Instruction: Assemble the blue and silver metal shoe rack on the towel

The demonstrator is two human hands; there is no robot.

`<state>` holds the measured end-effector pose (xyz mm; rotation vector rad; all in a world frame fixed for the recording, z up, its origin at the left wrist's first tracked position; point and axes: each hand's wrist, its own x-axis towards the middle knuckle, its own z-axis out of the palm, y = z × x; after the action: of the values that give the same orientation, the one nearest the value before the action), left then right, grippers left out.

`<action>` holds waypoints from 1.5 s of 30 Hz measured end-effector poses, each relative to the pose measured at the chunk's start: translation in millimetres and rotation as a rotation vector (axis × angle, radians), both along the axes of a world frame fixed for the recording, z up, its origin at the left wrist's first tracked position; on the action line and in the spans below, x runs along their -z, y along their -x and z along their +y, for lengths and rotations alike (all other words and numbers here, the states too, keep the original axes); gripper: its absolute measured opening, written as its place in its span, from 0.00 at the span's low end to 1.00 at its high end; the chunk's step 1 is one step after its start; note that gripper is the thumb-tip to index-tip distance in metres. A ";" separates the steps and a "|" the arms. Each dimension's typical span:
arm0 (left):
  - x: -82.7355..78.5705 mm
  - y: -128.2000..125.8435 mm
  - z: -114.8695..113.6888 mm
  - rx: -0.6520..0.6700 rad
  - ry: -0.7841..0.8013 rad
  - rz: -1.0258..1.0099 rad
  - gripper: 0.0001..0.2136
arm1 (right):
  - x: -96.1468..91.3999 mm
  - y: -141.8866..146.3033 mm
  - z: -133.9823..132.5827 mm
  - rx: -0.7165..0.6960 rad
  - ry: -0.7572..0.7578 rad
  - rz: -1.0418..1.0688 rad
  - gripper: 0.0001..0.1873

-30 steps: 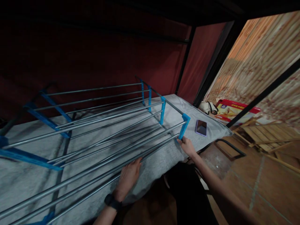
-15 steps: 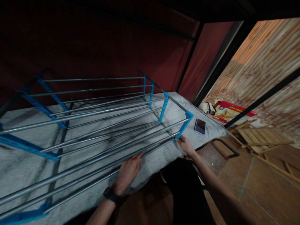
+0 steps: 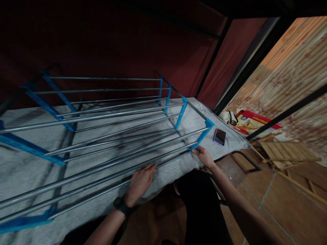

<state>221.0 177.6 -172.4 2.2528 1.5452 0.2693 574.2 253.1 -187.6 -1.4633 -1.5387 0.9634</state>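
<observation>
A rack of grey metal tubes (image 3: 107, 164) joined by blue plastic brackets (image 3: 203, 135) lies across the grey cloth. My left hand (image 3: 141, 178), with a dark watch on its wrist, is closed over the lowest front tube (image 3: 102, 195) near its middle; the fingertips are partly hidden. At the right end, my right hand (image 3: 203, 156) pinches the foot of the front blue bracket, where the lowest tube meets it. Dark upright bars link the brackets at both ends of the rack.
A phone (image 3: 220, 137) lies on the grey cloth (image 3: 176, 165) to the right of the rack. Behind stands a dark red wall (image 3: 122, 47). Dark metal posts frame the right side. On the floor are a red and yellow box (image 3: 258, 121) and a slatted wooden piece (image 3: 283, 153).
The view has shifted slightly, so the rack's back part sits higher and further right. Both hands keep their places on the rack, with little movement.
</observation>
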 end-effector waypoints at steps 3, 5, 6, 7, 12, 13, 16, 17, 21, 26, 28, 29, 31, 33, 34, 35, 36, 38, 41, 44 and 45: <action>2.5 2.3 1.1 -0.017 0.010 -0.041 0.20 | -0.5 -0.4 -0.9 0.001 0.008 -0.012 0.21; 4.2 4.1 1.8 -0.029 0.013 -0.083 0.19 | -0.4 -1.5 -1.8 0.000 0.009 -0.020 0.21; 5.0 5.1 2.2 -0.031 0.015 -0.104 0.19 | -0.4 -2.1 -2.4 -0.006 0.010 -0.021 0.21; 5.6 5.9 2.5 -0.030 0.013 -0.121 0.19 | -0.3 -2.7 -3.0 -0.015 0.011 -0.021 0.20; 6.0 8.0 3.0 -0.036 -0.006 -0.138 0.18 | -0.5 -3.0 -6.8 -0.021 0.003 -0.057 0.20; 5.8 8.0 2.8 -0.039 -0.008 -0.134 0.18 | -0.4 -2.6 -7.3 -0.010 -0.001 -0.065 0.19; 5.4 8.1 2.4 -0.027 -0.006 -0.129 0.18 | 0.3 -2.1 -8.0 0.003 -0.002 -0.071 0.19; 5.3 8.2 2.3 -0.023 -0.004 -0.127 0.18 | 0.6 -2.1 -8.1 0.002 0.000 -0.070 0.19; 4.4 8.5 1.4 -0.024 0.005 -0.118 0.18 | 2.5 -2.4 -8.0 0.003 0.020 -0.040 0.20; 2.8 8.3 1.0 -0.023 0.022 -0.124 0.18 | 3.8 -1.3 -9.6 0.034 0.028 -0.056 0.21; 2.8 8.4 1.2 -0.016 0.025 -0.119 0.18 | 4.2 -1.0 -10.0 0.047 0.029 -0.060 0.21; 2.7 8.5 1.3 -0.012 0.024 -0.112 0.18 | 4.6 -1.0 -10.0 0.047 0.031 -0.047 0.22; 1.8 8.6 1.1 0.003 0.018 -0.089 0.19 | 6.4 -1.5 -9.5 0.038 0.044 0.004 0.21; -0.6 8.6 0.6 0.015 0.018 -0.064 0.19 | 9.4 -2.3 -8.7 0.037 0.054 0.070 0.20; -2.3 8.5 0.2 0.016 0.020 -0.051 0.19 | 11.2 -2.8 -8.3 0.042 0.056 0.099 0.19; -4.0 8.4 -0.2 0.016 0.023 -0.039 0.19 | 13.1 -3.4 -8.0 0.046 0.057 0.122 0.18; -5.8 8.2 -0.6 0.016 0.028 -0.029 0.19 | 14.9 -4.0 -7.7 0.050 0.055 0.136 0.18; -8.4 7.9 -1.2 0.016 0.034 -0.017 0.19 | 17.8 -5.0 -7.4 0.050 0.052 0.147 0.18; -9.4 8.1 -1.6 0.017 0.047 -0.011 0.19 | 20.0 -5.0 -7.6 0.059 0.051 0.148 0.18; -7.7 8.7 -1.6 0.022 0.040 -0.002 0.19 | 19.4 -2.1 -9.0 0.093 0.054 0.172 0.19; -7.0 8.8 -1.6 0.027 0.034 0.000 0.19 | 18.7 -0.7 -9.6 0.104 0.052 0.178 0.18</action>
<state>212.1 176.0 -165.4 2.2456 1.5071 0.2331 574.9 243.5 -206.3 -1.4383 -1.3060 1.0484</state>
